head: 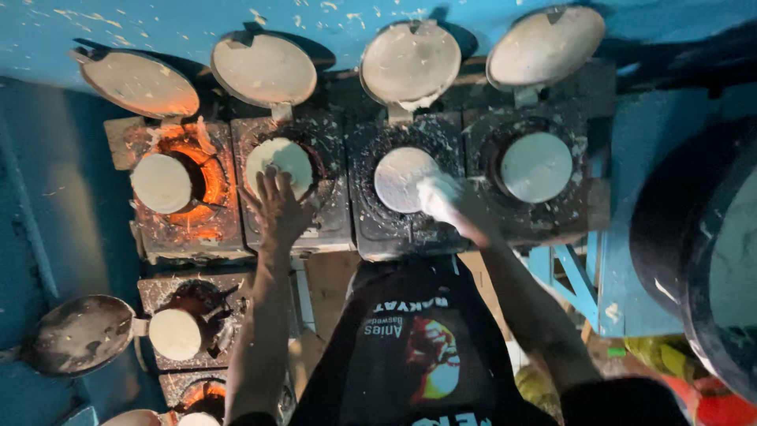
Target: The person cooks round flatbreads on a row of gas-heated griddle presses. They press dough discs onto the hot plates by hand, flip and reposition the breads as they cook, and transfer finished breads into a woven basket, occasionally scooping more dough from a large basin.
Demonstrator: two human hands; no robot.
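The view is looking down on a row of four small stoves, each carrying a round mould with a pale disc of batter and a hinged lid tipped open at 12 o'clock.

The far-left stove [177,189] is glowing orange around its pale disc [162,183]. Live heat is sitting just at 9 o'clock of the left hand [277,207]; a sideways drift of the wrist is likely to bring skin over the glow.

The left hand is lying palm down with its fingers [272,180] spread wide, their tips touching the second disc [280,162] at its 6 o'clock edge. It is holding nothing. Pressing on a soft disc risks tearing it, and the dark mould rim [314,158] around it is probably hot.

The right hand [448,201] is blurred and coated white. Its fingers are appearing bunched at the 4 o'clock edge of the third disc [400,177]; whether they are gripping anything cannot be told. A quick move here risks smearing the disc or striking the metal rim.

The fourth disc [536,166] is sitting untouched, well apart from both hands.

The open lid [410,61] above the third stove is standing at 12 o'clock of the right hand; a bump is likely to drop it onto the knuckles. White spatter is covering the stove tops, so a slipping hand is a further hazard.
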